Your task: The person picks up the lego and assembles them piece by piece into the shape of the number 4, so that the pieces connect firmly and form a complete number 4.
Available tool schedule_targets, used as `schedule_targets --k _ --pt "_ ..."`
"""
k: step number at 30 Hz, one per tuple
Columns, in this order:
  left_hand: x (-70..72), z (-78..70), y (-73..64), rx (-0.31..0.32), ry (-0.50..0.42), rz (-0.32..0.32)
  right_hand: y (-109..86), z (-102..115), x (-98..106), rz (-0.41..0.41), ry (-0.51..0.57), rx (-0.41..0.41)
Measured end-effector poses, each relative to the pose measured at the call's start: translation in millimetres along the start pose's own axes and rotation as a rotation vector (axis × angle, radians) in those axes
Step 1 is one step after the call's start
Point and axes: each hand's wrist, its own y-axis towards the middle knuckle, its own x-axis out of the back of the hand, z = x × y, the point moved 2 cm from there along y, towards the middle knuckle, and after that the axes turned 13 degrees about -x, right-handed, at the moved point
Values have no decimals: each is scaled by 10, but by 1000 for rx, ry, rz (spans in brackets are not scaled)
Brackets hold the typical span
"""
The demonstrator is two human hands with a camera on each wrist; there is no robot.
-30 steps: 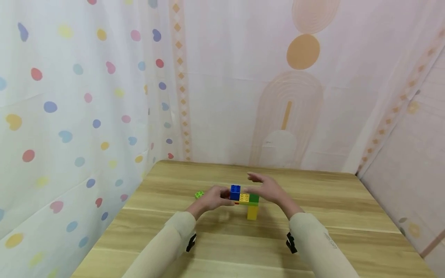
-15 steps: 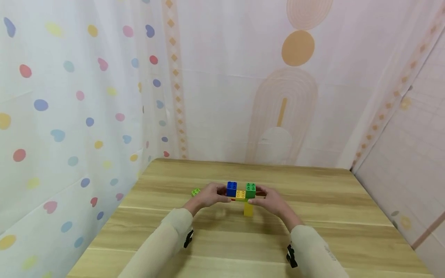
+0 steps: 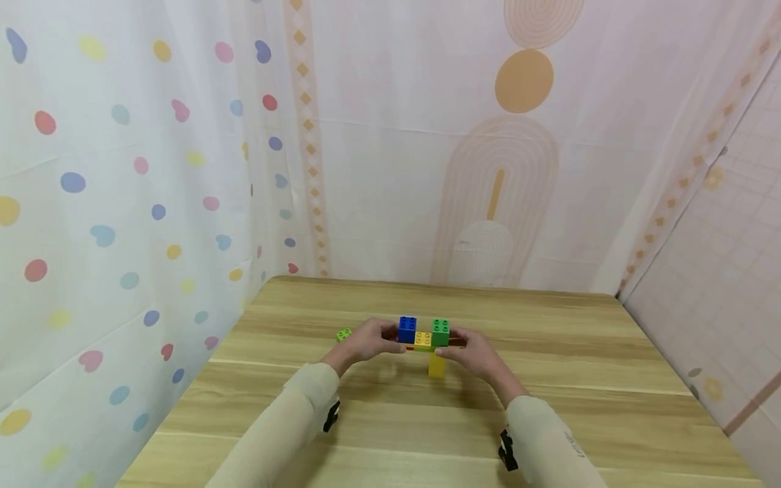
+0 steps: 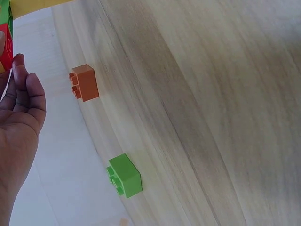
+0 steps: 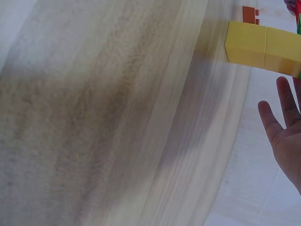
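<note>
Left hand (image 3: 369, 340) and right hand (image 3: 478, 352) hold, in the head view, the two ends of a studded block structure (image 3: 423, 339) made of shiny plastic bricks. It is above the middle of a wood-grain table (image 3: 390, 440). On its top, a dark blue square brick (image 3: 407, 330) is at the left hand and a green square brick (image 3: 441, 332) is at the right hand; each thumb is in front, with fingers behind. A yellow upright column (image 3: 436, 366) goes down under the green side; whether its foot touches the table, I cannot tell.

In the left wrist view, the left thumb presses a red plastic brick (image 4: 6, 49) of the structure, at the picture's edge. An orange-brown plastic brick (image 4: 85, 84) and a lime-green plastic brick (image 4: 124, 175) lie apart on the table.

In the right wrist view, the column shows a seam between two yellow parts, and two fingers of the right hand stretch free beside it; the rest of this grasp is cut off.

I judge the structure light, stiff, somewhat smooth, and weakest at its joints. The best hold seems low on both ends, near the joined layer, without twisting the column.
</note>
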Motion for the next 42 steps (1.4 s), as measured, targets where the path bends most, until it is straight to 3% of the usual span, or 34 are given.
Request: schedule_targets --k 15,30,34,42 --pt "-54 7 -41 -7 -19 -3 -34 -67 -116 23 48 17" --pt "-11 8 -84 -28 -6 -22 22 -112 -157 19 56 10" --pt "63 24 -101 -56 -30 -42 38 -117 -148 3 40 4" --pt "344 42 -171 -27 1 -180 43 -126 -121 -1 53 -5"
